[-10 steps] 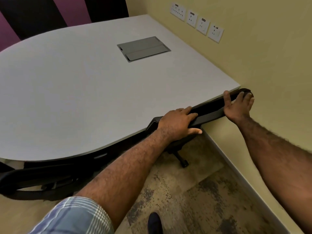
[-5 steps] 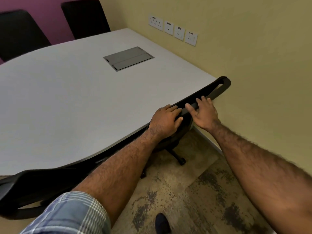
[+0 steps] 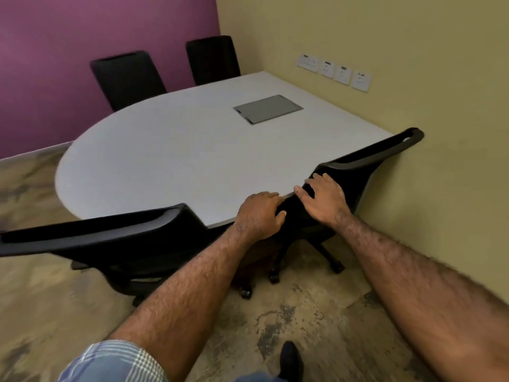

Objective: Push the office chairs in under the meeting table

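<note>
A black office chair (image 3: 371,158) stands beside the yellow wall, its backrest against the near edge of the grey meeting table (image 3: 165,150). My left hand (image 3: 261,213) curls around the left end of that backrest, thumb underneath. My right hand (image 3: 325,201) lies flat on the backrest top just beside it, fingers spread. A second black chair (image 3: 110,235) stands to the left, its backrest also close to the table edge.
Two more black chairs (image 3: 129,78) (image 3: 212,59) stand at the table's far side by the purple wall. A grey cable hatch (image 3: 268,108) is set in the tabletop. Wall sockets (image 3: 334,71) line the yellow wall. The chair's castors (image 3: 275,277) rest on patterned carpet near my shoe (image 3: 290,357).
My right hand slid from the backrest's far right end to its left end, next to my left hand. My view has drawn back and now takes in the whole table.
</note>
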Motion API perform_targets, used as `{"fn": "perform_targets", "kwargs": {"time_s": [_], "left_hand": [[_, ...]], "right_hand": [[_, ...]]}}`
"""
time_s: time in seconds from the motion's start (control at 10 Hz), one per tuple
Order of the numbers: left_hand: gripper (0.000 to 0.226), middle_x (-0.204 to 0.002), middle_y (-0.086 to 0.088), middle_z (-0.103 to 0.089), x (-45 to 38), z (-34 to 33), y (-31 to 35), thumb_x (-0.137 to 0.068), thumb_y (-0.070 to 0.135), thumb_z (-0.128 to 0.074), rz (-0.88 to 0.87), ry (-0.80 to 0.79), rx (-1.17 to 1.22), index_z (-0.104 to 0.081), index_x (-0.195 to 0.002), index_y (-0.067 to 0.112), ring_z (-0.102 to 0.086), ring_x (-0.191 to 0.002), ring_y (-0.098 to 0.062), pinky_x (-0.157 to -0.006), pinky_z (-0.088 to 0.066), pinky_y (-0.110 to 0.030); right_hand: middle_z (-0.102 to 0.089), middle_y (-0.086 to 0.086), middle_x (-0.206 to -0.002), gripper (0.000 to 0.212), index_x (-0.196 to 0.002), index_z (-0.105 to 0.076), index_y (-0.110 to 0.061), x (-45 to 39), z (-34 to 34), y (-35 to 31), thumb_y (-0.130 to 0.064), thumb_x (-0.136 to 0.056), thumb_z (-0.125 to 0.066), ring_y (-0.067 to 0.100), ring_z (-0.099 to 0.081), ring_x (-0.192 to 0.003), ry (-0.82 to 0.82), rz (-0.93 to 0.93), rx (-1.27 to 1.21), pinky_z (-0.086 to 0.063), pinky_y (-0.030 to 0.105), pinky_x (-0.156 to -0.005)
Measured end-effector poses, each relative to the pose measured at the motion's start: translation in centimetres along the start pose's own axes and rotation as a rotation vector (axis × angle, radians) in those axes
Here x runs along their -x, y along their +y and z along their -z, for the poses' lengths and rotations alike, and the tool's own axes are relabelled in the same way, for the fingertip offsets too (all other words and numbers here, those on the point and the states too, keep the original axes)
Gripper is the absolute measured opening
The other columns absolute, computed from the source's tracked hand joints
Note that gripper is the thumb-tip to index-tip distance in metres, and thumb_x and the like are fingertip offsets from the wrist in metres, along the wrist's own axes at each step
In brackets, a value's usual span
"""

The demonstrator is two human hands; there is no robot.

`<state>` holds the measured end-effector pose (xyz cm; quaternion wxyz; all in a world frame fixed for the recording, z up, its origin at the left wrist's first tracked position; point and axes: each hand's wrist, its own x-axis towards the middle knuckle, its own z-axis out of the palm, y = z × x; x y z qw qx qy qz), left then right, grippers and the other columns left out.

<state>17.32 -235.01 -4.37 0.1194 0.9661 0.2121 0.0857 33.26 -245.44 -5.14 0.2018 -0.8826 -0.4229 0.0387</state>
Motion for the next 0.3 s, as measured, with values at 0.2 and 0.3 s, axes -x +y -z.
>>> {"fn": "perform_targets", "kwargs": {"time_s": [0.2,0.3], "left_hand": [[0.049,-0.146,-0.001,-0.052,6.6,5.2,-4.0,-0.095,0.042,-0.05,0.094,0.059,-0.076,-0.051,-0.139,0.019,-0.045,-0.135,-0.021,-0.112,-0.034,-0.042],[0.049,-0.145,-0.001,-0.053,11.5,7.3,-7.1,-0.095,0.043,-0.049,0.185,0.137,-0.096,-0.052,-0.139,0.019,-0.046,-0.135,-0.021,-0.111,-0.034,-0.042]], "right_hand": [[-0.041,0.005,-0.155,0.068,-0.144,-0.048,-0.016,2.5,-0.8,-9.4,-0.064,-0.098,-0.033,0.024,-0.026,-0.147,-0.038,0.12,-0.12,-0.015,0.042,-0.12],[-0.044,0.005,-0.153,0.067,-0.143,-0.048,-0.016,4.4,-1.9,-15.4,-0.063,-0.098,-0.034,0.023,-0.03,-0.145,-0.086,0.235,-0.171,-0.018,0.041,-0.119]]}}
